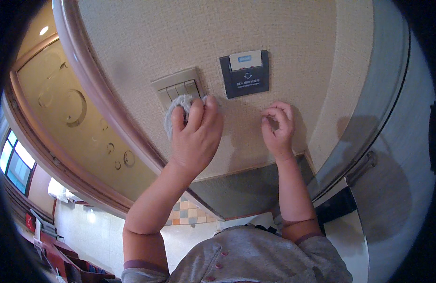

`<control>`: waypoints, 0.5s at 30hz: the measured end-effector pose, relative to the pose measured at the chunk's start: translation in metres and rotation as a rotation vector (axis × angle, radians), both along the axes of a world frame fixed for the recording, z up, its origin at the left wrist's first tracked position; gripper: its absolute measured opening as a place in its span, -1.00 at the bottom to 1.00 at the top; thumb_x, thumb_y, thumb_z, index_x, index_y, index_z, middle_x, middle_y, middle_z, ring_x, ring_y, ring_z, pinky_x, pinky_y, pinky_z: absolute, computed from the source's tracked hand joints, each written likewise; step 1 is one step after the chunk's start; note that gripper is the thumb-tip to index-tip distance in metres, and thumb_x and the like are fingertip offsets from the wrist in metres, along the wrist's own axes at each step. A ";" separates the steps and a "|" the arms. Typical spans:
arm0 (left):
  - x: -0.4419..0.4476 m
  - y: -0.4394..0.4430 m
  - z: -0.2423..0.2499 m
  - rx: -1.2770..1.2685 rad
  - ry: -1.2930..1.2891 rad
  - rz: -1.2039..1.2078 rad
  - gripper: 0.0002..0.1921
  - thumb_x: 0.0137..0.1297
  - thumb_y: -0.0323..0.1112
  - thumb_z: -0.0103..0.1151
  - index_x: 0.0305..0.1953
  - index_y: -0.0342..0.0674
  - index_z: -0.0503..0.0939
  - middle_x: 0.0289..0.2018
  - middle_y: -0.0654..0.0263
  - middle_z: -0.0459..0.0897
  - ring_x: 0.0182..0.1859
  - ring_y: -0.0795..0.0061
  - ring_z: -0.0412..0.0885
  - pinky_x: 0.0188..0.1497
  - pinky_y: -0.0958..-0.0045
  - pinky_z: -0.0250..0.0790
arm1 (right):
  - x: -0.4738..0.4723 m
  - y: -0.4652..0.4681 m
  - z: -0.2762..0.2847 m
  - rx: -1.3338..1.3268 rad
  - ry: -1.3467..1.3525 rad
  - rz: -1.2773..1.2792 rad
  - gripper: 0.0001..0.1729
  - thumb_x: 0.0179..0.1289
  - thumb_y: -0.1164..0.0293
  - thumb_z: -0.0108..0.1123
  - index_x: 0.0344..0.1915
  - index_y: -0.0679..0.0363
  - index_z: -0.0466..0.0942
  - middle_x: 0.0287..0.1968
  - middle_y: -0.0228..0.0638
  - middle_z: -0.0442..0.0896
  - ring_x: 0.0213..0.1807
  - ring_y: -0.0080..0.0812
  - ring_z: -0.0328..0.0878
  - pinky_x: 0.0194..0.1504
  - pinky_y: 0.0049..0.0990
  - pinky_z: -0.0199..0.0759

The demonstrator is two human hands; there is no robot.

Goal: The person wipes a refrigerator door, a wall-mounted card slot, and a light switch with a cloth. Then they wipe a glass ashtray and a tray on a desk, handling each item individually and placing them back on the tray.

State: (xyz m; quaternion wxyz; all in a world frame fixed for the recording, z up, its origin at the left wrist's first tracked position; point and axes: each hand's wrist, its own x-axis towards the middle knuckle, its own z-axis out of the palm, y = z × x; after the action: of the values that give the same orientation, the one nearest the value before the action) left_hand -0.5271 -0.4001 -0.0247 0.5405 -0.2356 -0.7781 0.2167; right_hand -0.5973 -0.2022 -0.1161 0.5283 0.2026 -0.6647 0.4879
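Note:
My left hand (195, 138) holds a bunched light-grey cloth (170, 118) against the lower part of a beige wall switch panel (175, 86) with several rocker switches. The hand and cloth hide the panel's bottom edge. To the right of the panel, a dark key-card holder (247, 79) is fixed to the textured wall, with a pale card (245, 61) in its slot. My right hand (278, 129) is below and right of the holder, near the wall, its fingers curled and holding nothing that I can see.
A rounded door frame (113, 116) borders the wall on the left, beside a yellowish panel with ring patterns (74, 106). On the right stands a grey door (391, 159) with a lever handle (361, 168). Reddish furniture (62, 260) is at the lower left.

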 end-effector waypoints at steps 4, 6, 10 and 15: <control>0.002 -0.012 -0.018 0.087 -0.059 0.006 -0.72 -0.02 -0.30 0.08 -0.20 -0.07 0.60 -0.01 0.29 0.44 0.06 0.29 0.36 0.04 0.11 0.14 | 0.000 0.001 0.001 0.008 0.018 -0.007 -0.81 -0.10 0.65 0.22 -0.40 0.20 0.53 -0.24 -0.28 0.51 -0.17 -0.23 0.47 -0.18 -0.37 0.38; 0.002 -0.023 -0.025 0.220 -0.047 -0.070 -0.69 -0.03 -0.33 0.09 -0.18 -0.01 0.61 0.00 0.29 0.45 0.05 0.25 0.38 0.04 0.12 0.16 | -0.002 0.001 0.000 0.027 0.046 -0.030 -0.81 -0.10 0.65 0.22 -0.41 0.21 0.53 -0.24 -0.28 0.52 -0.17 -0.23 0.47 -0.18 -0.38 0.38; 0.005 -0.048 -0.040 0.640 0.006 -0.199 -0.62 -0.02 -0.51 0.17 -0.09 -0.05 0.60 -0.01 0.11 0.43 0.03 0.08 0.40 0.08 0.18 0.24 | -0.003 0.001 -0.001 0.022 0.050 -0.012 -0.81 -0.11 0.66 0.22 -0.41 0.22 0.52 -0.23 -0.27 0.51 -0.17 -0.24 0.47 -0.17 -0.39 0.39; -0.001 -0.074 -0.046 0.939 -0.009 -0.277 -0.61 0.07 -0.52 0.20 -0.01 -0.14 0.52 -0.04 0.02 0.40 0.04 0.03 0.39 0.13 0.21 0.24 | 0.000 -0.002 -0.003 -0.004 0.025 0.001 -0.80 -0.11 0.67 0.21 -0.40 0.22 0.52 -0.21 -0.25 0.51 -0.13 -0.23 0.45 -0.16 -0.37 0.40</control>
State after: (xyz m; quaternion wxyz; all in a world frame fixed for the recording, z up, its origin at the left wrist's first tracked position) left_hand -0.5285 -0.4736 -0.0706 0.6086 -0.0688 -0.7554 -0.2327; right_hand -0.5976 -0.2038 -0.1191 0.5365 0.2081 -0.6570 0.4870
